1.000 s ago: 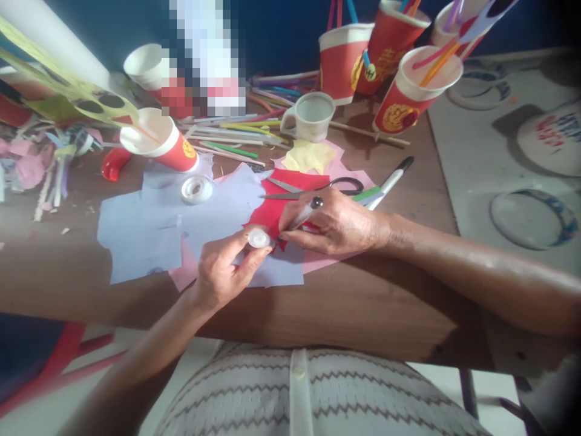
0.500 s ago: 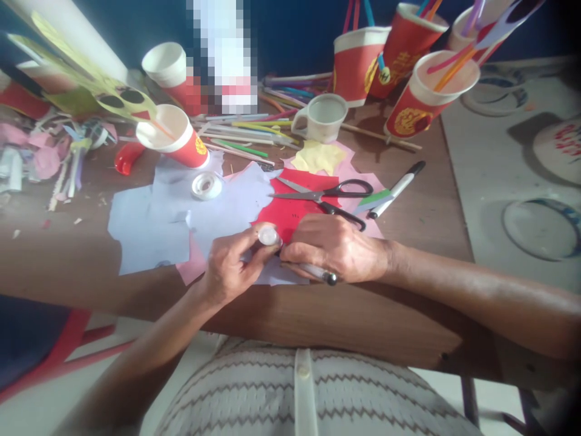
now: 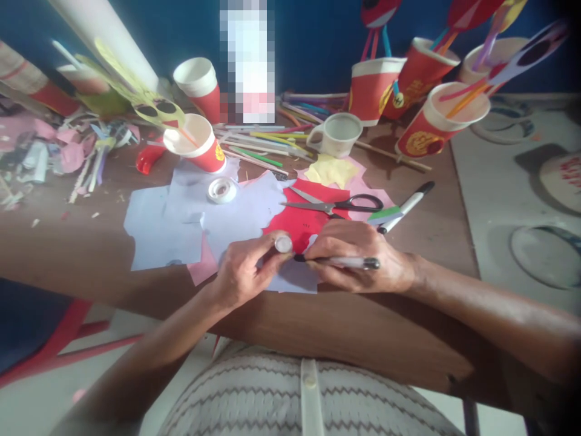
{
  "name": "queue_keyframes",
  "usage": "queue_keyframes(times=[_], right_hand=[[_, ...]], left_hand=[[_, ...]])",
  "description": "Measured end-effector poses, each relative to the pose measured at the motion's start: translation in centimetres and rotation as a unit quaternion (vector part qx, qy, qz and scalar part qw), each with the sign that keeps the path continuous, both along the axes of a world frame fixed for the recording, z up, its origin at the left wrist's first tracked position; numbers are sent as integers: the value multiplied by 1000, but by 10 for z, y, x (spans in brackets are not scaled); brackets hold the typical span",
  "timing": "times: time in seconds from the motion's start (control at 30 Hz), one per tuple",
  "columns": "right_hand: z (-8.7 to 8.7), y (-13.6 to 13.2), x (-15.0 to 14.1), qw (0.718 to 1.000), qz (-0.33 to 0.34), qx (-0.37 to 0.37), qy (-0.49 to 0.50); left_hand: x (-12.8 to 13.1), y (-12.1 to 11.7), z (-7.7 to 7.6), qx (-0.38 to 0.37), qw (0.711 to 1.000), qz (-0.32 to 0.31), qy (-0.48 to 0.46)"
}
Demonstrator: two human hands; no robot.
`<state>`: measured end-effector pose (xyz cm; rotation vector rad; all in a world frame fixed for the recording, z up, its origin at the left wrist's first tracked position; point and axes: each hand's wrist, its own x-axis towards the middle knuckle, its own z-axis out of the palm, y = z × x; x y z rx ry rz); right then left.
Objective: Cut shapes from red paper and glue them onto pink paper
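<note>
Head view: near the middle of the brown wooden desk's [image 3: 363, 339] front edge, the left hand [image 3: 247, 269] pinches a small, round, whitish translucent piece [image 3: 284, 244] between thumb and forefinger. The right hand [image 3: 363, 257] has its fingers closed around a slim clear pen with black ends [image 3: 347, 262], held nearly level above the desk. The pen's inner end points at the left thumb; whether it touches the piece cannot be told.

Under and behind the hands lie a bright red paper sheet [image 3: 297, 223] and overlapping pale blue paper sheets [image 3: 166, 227]. Metal scissors with black handles [image 3: 327, 207] rest on the red sheet, blades apart, one handle loop mostly hidden by the right hand. A white ring-shaped tape roll [image 3: 222, 190] sits on the blue sheets. Toward the desk's right edge lies a white marker with a black cap [image 3: 408, 204]. Farther back stand a white mug [image 3: 339, 136] and a red-and-white paper cup [image 3: 422, 134] holding coloured sticks [image 3: 463, 104].
</note>
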<state>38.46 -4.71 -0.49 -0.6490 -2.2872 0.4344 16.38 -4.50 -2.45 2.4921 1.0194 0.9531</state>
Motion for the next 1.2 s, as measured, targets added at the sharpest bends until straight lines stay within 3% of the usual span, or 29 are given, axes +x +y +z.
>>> queue_keyframes(times=[0.1, 0.17, 0.3, 0.37, 0.43, 0.7, 0.83, 1.0, 1.2], right_hand=[[9, 3, 0, 995, -29, -60, 76], [12, 7, -1, 977, -70, -138, 145], [8, 14, -3, 893, -154, -311, 285], [3, 17, -4, 856, -176, -361, 325], [0, 19, -4, 840, -188, -380, 338], [-5, 17, -4, 849, -195, -377, 316], [-7, 16, -5, 849, -170, -384, 320], [-10, 16, -6, 877, -159, -359, 278], [-12, 16, -4, 877, -139, -366, 279]], left_hand=[[-1, -1, 0, -37, 999, 6, -27], [-4, -1, 2, -50, 997, 17, -50], [-15, 2, 14, -48, 990, 89, -102], [-20, 3, 21, -46, 989, 108, -94], [-23, 5, 27, -34, 994, 90, -58], [-27, 8, 28, -3, 995, 99, -2], [-23, 8, 24, -9, 998, 67, -3], [-17, 9, 20, -33, 999, 26, -8], [-17, 10, 16, -40, 999, 25, 7]])
